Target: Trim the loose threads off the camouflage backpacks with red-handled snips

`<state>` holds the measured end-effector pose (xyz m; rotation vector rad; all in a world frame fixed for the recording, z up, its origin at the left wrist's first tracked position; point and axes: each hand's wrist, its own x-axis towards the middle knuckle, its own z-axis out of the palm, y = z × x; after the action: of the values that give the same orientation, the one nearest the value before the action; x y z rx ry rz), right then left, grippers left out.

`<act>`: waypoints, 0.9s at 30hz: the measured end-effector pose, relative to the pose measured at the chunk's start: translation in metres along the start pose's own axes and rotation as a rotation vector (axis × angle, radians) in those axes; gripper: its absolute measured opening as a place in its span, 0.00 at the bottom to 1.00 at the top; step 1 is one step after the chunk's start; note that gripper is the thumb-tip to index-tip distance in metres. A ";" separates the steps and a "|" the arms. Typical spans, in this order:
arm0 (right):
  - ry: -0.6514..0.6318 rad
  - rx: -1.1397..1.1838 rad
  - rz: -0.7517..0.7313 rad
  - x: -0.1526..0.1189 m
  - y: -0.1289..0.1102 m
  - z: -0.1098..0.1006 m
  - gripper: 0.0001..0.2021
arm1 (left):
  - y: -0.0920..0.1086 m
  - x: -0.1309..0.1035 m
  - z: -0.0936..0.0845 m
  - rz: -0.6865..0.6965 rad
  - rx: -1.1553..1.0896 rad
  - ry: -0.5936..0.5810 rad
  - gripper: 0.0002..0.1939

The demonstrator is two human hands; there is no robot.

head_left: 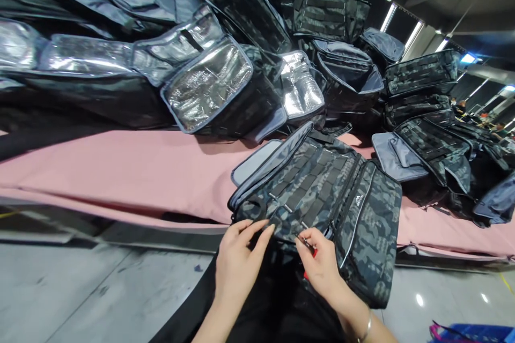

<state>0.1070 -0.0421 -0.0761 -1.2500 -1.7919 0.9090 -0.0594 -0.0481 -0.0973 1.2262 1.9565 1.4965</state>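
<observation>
A dark camouflage bag with black webbing straps lies at the near edge of the pink-covered table, its grey-lined flap open on the left. My left hand pinches the bag's near edge beside a dark strap. Close to its right, my right hand is closed around a small tool with red parts, whose tip is at the same edge. The tool is mostly hidden by my fingers.
Pink cloth covers the long table. Behind the bag rise piled camouflage bags, some with silver foil lining. More bags sit at the right. A blue item lies at the bottom right.
</observation>
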 end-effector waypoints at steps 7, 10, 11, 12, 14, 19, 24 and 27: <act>-0.040 -0.090 -0.002 -0.010 -0.013 -0.007 0.11 | -0.002 -0.011 0.014 0.082 -0.048 0.113 0.14; -0.032 -0.148 -0.024 -0.008 -0.015 -0.001 0.09 | -0.002 -0.017 0.017 0.111 -0.047 0.161 0.12; -0.028 -0.169 -0.035 -0.007 -0.015 0.002 0.09 | -0.003 -0.018 0.017 0.117 -0.045 0.166 0.12; -0.021 -0.187 -0.051 -0.006 -0.015 0.005 0.09 | -0.004 -0.019 0.017 0.121 -0.044 0.169 0.11; -0.013 -0.210 -0.082 -0.003 -0.014 0.009 0.09 | -0.006 -0.019 0.017 0.124 -0.049 0.168 0.10; 0.002 -0.244 -0.107 0.000 -0.015 0.013 0.08 | -0.008 -0.019 0.016 0.113 -0.065 0.161 0.10; -0.013 -0.267 -0.117 0.001 -0.013 0.012 0.08 | -0.007 -0.019 0.015 0.103 -0.072 0.150 0.10; -0.005 -0.276 -0.113 0.001 -0.012 0.012 0.08 | -0.006 -0.019 0.015 0.079 -0.065 0.142 0.10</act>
<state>0.0910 -0.0460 -0.0708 -1.2981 -2.0209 0.6175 -0.0407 -0.0554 -0.1116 1.2132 1.9510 1.7160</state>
